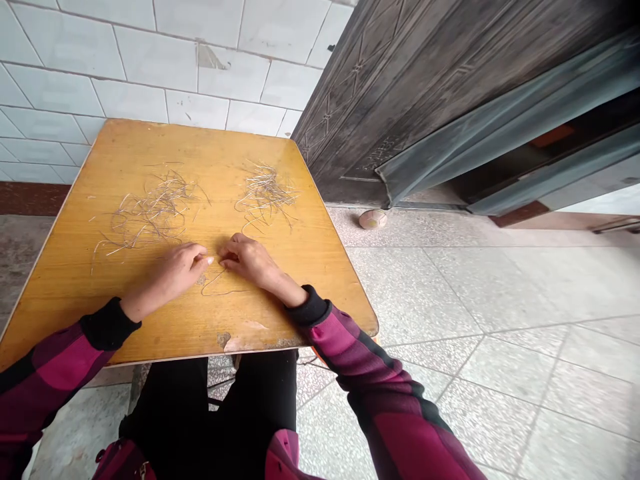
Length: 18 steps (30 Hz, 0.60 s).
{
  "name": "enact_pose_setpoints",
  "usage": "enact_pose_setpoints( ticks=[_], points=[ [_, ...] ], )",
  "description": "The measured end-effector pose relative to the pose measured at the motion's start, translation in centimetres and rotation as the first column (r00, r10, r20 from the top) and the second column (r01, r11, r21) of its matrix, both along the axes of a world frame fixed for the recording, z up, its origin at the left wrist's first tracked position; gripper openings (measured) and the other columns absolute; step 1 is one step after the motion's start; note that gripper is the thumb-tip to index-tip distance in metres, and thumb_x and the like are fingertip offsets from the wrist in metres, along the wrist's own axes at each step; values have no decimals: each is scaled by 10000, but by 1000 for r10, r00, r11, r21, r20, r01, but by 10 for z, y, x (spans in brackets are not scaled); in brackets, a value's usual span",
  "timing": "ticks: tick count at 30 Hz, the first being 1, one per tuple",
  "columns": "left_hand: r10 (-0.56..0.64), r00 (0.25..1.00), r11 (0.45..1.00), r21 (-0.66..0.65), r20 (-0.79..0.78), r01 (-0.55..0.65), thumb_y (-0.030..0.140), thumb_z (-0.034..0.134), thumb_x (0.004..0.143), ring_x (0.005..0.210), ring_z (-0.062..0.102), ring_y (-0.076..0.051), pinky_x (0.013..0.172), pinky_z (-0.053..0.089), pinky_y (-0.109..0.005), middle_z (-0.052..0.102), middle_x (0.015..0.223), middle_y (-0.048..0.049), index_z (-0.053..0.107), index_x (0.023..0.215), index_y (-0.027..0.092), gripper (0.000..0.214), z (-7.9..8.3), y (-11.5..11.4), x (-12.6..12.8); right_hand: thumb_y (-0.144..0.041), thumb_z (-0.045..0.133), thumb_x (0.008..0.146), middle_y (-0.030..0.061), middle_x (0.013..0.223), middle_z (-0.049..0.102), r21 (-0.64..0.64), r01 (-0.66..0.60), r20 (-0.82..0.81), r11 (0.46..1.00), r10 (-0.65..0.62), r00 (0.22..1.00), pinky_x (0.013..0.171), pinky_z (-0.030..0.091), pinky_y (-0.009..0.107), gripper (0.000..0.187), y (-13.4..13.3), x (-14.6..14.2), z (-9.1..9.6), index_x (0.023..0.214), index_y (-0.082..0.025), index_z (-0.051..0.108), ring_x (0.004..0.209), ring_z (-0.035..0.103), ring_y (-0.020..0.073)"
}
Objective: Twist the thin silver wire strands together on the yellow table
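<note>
Apparently mid-handling, the right hand (pixel 247 258) is narrowly pinching a thin wire (pixel 227 292) over the counter (pixel 305 293), near wire heaps (pixel 163 203); whether the left hand (pixel 187 262) is gripping it isn't showing clearly. The next move is seemingly demanding delicate control.

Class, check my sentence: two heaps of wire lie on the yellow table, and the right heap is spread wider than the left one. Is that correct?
Not quite: the widths are swapped. The head view shows the left heap spread wider than the right heap. Both do lie on the yellow table.
</note>
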<state>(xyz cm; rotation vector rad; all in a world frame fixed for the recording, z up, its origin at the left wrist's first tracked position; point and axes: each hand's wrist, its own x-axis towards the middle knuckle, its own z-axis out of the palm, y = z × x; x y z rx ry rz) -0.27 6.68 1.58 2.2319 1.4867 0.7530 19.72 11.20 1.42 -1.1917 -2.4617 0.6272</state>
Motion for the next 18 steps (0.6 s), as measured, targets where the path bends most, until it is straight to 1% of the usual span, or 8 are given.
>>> enact_pose_setpoints(
  ticks=[3,5,6,8,9,12,14,18],
  points=[
    [-42,999,995,-89,15,43,224,488,883,593,532,-137,588,383,-257,613,637,-13,576,649,166,257,5,6,6,-73,632,798,16,806,579,7,-10,-87,1000,10,996,651,367,226,85,-2,3,-2,797,-147,675,697,517,100],
    [-19,998,991,-130,66,27,241,486,875,515,458,-113,530,333,-240,533,541,21,534,588,170,299,7,5,7,-104,632,807,9,769,602,-18,3,-164,1000,-6,986,653,376,227,66,-3,8,-4,792,-149,678,687,525,97],
    [1,995,989,-144,102,14,254,487,873,498,439,-106,514,320,-234,505,518,32,527,584,171,303,8,4,7,-138,635,815,3,740,610,-59,13,-205,998,-25,978,648,382,229,52,-2,10,-5,790,-149,679,669,527,95],
    [31,983,985,-170,179,-1,276,491,869,484,432,-100,498,317,-223,477,496,45,539,604,173,288,9,2,6,-210,633,826,-11,669,615,-231,25,-304,973,-97,948,616,403,230,84,-2,12,-8,786,-149,674,610,532,88],
    [40,976,983,-185,213,0,286,495,865,478,433,-99,492,320,-219,468,487,49,549,614,174,280,10,1,5,-238,633,825,-16,643,617,-351,12,-361,936,-148,921,599,420,228,105,-2,13,-9,786,-147,670,585,543,85],
    [73,948,964,-266,308,12,312,506,855,455,446,-95,471,340,-211,476,475,50,574,641,172,265,10,0,4,-298,683,778,-11,657,649,-652,-111,-489,750,-303,818,579,488,224,158,-3,13,-12,798,-142,664,580,602,86],
    [116,923,939,-343,366,18,322,516,848,444,460,-93,461,361,-209,501,483,42,586,659,166,255,9,0,3,-336,738,729,-1,705,675,-726,-187,-530,662,-364,766,587,517,217,217,-5,13,-12,797,-141,670,611,632,86],
    [151,860,896,-434,487,88,323,540,847,469,501,-91,485,420,-214,556,541,23,609,706,156,229,8,1,0,-374,805,670,-1,721,693,-754,-264,-574,601,-410,709,576,526,195,288,-6,15,-10,793,-143,685,614,646,78]
  ],
)
